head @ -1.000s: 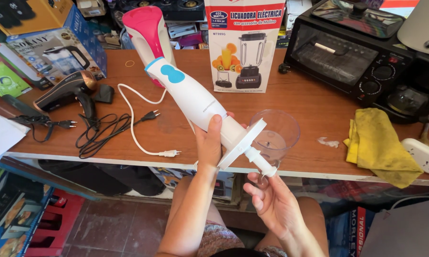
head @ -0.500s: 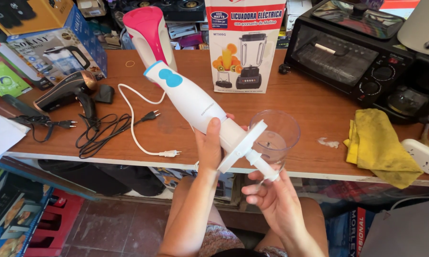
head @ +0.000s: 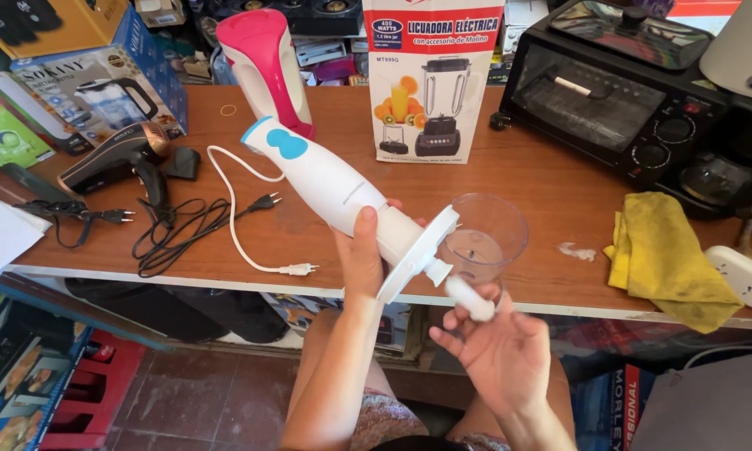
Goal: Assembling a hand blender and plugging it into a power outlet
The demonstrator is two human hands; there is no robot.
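Note:
My left hand (head: 361, 255) grips the lower body of a white hand blender (head: 326, 179) with a blue button, held tilted over the table's front edge. A flat white lid (head: 416, 252) sits on the blender's lower end, and a short white shaft (head: 468, 296) sticks out below it. My right hand (head: 497, 355) is under the lid, its fingertips pinching the tip of that shaft. A clear plastic cup (head: 486, 238) stands on the wooden table (head: 543, 179) just behind the lid. The blender's white cord (head: 238, 234) trails across the table.
A black hair dryer (head: 121, 159) and its cable lie at the left, a pink and white kettle (head: 267, 67) and a blender box (head: 430, 79) behind. A black toaster oven (head: 614, 92) stands at the right, with a yellow cloth (head: 668, 255) and a white power strip (head: 743, 276).
My right hand has slid down the shaft to its tip. The blender has shifted slightly, still held in my left hand.

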